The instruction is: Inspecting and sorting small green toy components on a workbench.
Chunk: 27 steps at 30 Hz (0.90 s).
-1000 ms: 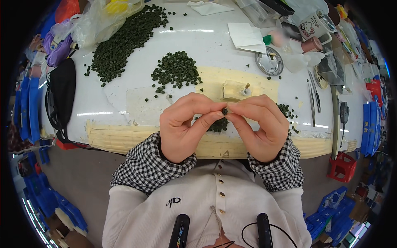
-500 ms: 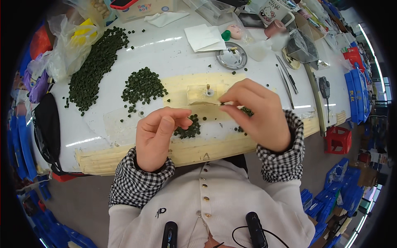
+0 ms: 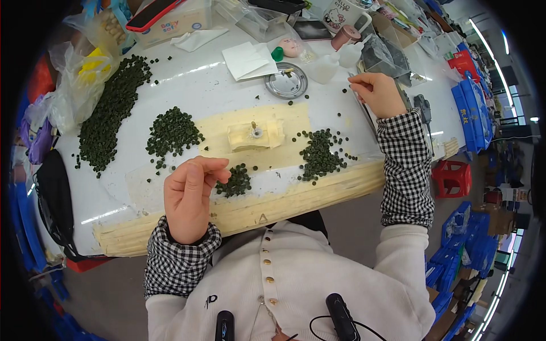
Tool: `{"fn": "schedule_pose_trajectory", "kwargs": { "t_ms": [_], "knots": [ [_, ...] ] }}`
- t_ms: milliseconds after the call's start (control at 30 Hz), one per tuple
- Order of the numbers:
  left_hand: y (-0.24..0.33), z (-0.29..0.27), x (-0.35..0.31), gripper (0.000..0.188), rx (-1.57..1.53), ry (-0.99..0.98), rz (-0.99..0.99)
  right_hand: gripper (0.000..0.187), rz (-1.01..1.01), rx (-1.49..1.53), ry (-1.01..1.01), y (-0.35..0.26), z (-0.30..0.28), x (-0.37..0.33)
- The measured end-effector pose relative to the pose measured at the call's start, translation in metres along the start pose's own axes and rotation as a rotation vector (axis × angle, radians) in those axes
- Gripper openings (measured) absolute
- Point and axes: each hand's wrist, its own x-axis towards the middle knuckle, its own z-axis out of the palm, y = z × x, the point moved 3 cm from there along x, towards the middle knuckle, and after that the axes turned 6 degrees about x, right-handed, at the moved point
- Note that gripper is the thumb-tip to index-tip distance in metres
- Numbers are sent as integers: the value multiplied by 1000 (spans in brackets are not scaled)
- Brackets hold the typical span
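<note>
My left hand [image 3: 190, 196] hovers over the near table edge, beside a small pile of dark green pellets [image 3: 238, 181]. Its fingers are bent and the thumb lies against them; whatever they hold, if anything, is hidden. Out at the right, my right hand [image 3: 380, 95] is at the tweezers [image 3: 364, 111], fingers curled with the tips together; I cannot tell whether they grip the tool. Between the hands sits a cream-coloured block [image 3: 242, 136] with a small white ring and a short brown peg on top. More pellets [image 3: 321, 153] lie right of the block.
Larger pellet piles [image 3: 116, 111] [image 3: 170, 132] spread across the left. Behind the block are a round metal dish [image 3: 286, 84], folded white tissue [image 3: 242, 61], white squeeze bottles [image 3: 323, 69] and a mug [image 3: 340, 17]. A black pouch [image 3: 54, 199] lies at the left edge.
My right hand has moved away from the block, outward and farther back to the tweezers. My left hand stays by the small pile, while the whole view has shifted a little.
</note>
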Motion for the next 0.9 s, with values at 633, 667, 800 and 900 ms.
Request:
{"fn": "schedule_pose_trajectory", "kwargs": {
  "t_ms": [633, 667, 800, 900],
  "knots": [
    [27, -19, -7, 13, 319, 106, -2, 17, -33, -72, -58, -6, -12, -12],
    [32, -25, -8, 12, 481, 89, 5, 17, -35, -54, -40, -12, -16, -18],
    [40, -55, -19, 20, 1007, 96, 6, 14, -97, 94, -5, -42, -14, -42],
    [40, -64, -27, 24, 1173, 94, -10, 14, -108, 127, -6, -67, -9, -63]
  ]
}}
